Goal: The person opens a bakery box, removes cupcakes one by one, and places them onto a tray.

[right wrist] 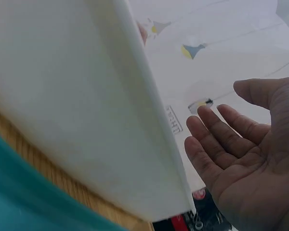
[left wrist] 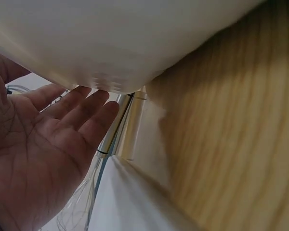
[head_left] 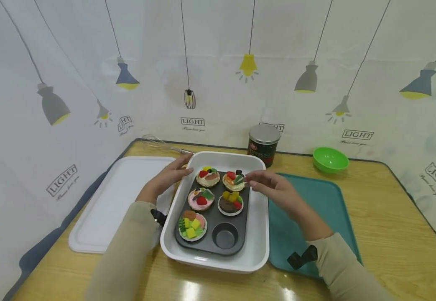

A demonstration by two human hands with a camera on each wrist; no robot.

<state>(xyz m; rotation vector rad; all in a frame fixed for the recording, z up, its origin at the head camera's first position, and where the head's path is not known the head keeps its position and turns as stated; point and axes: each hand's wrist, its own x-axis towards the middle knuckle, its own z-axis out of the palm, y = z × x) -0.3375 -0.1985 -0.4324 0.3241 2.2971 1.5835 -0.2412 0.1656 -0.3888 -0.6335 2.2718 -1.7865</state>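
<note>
A deep white tray holds a dark grey muffin tin. Decorated toy cupcakes sit in several of its cups, among them a pink-topped cupcake and a brown-topped cupcake. The near right cup is bare. Against the tray's left outer wall, the fingertips of my left hand appear to rest, fingers loosely extended. My right hand hovers over the tray's far right rim, near a cream-topped cupcake. In the right wrist view the right hand is apart from the tray, fingers relaxed, holding nothing.
A flat white tray lies at the left and a teal tray at the right. Along the back are a whisk, a dark espresso tin with a silver lid, and a green bowl. A printed backdrop encloses the table.
</note>
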